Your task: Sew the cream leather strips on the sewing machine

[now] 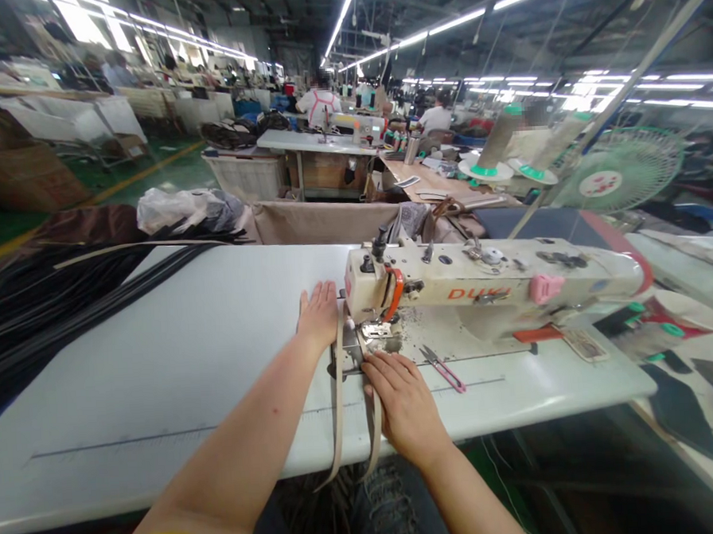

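Over by the cream sewing machine (482, 280), my left hand (318, 313) lies flat on the smooth white bench (158, 365), fingers straight and close together, right beside the needle end. My right hand (402, 396) is palm down, fingers spread a bit, pressing a thin tan strap (338, 411) that loops limply off the front edge. Pink-handled snips (442, 368) sit just beside it.

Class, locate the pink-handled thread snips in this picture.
Head view: the thread snips lie on the white table, just right of the right hand, before the sewing machine.
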The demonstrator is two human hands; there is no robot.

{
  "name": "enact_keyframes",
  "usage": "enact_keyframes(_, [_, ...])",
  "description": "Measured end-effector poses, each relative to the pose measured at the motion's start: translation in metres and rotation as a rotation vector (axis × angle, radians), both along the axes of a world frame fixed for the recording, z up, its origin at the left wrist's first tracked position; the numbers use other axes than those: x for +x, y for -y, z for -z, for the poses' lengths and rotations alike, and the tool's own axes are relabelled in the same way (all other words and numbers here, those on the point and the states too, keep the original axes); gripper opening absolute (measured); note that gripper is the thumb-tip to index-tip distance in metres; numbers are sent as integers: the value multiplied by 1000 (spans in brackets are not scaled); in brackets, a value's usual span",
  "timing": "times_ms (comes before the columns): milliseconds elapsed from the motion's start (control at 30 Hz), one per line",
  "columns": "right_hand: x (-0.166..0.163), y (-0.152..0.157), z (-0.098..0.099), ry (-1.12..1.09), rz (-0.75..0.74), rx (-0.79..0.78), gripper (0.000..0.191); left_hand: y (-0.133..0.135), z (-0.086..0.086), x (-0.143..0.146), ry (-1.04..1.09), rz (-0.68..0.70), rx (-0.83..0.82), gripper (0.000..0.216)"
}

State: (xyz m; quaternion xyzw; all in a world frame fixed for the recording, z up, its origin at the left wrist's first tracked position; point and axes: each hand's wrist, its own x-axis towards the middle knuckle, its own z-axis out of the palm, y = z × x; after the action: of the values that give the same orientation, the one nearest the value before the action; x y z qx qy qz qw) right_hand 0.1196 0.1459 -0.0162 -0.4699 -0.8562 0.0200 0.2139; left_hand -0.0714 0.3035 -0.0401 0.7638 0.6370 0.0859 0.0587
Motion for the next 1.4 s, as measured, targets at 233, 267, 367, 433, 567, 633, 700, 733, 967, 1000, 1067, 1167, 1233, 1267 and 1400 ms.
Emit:
enact_keyframes(233, [-1,0,-1,13,-7,29,35,1,-2,-3,204,-80,68,52])
enact_keyframes(267, [-1,0,-1,17,-6,30,36,1,-2,-4,253,-93,93,50])
enact_keyframes(367, [-1,0,0,34,-5,29,37,-1,-4,-8,373,-138,155,43])
enact_keyframes(433, [0,-1,1,37,-5,38,37,-1,-5,-13,410,-151,178,41])
enact_keyframes(567, [0,-1,1,39,-15,55,36,6,-8,-25,487,-119,227,38])
enact_keyframes(633, [0,-1,0,39,-15,61,35,13,-9,-30,580,-59,275,36])
enact_keyframes(700, [-1,-1,-1,39,-12,67,34,23,-10,-33,678,10,318,36])
enact_keyframes(733, [-1,-1,-1,37,-13,73,34,29,-11,-34,720,32,327,38])
enact_keyframes(967, [-2,0,-1,38,-19,90,33,80,-22,-39,840,123,173,82])
enact_keyframes(1000, [-2,0,0,37,-17,85,33,87,-23,-40,842,131,138,85])
enact_keyframes(1067, [-1,-1,1,39,-18,82,34,100,-24,-40,863,149,73,89])
enact_keyframes(1167, [-1,-1,3,33,-17,84,35,116,-21,-40,931,193,-6,95])
enact_keyframes(1233, [0,-1,3,24,-17,74,35,125,-17,-39,988,215,-54,97])
enact_keyframes(1267, [0,0,3,19,-17,68,35,130,-16,-39,1016,217,-70,97])
enact_keyframes(1400, [-1,1,2,-9,-13,55,34,146,-9,-36,1083,184,-117,98])
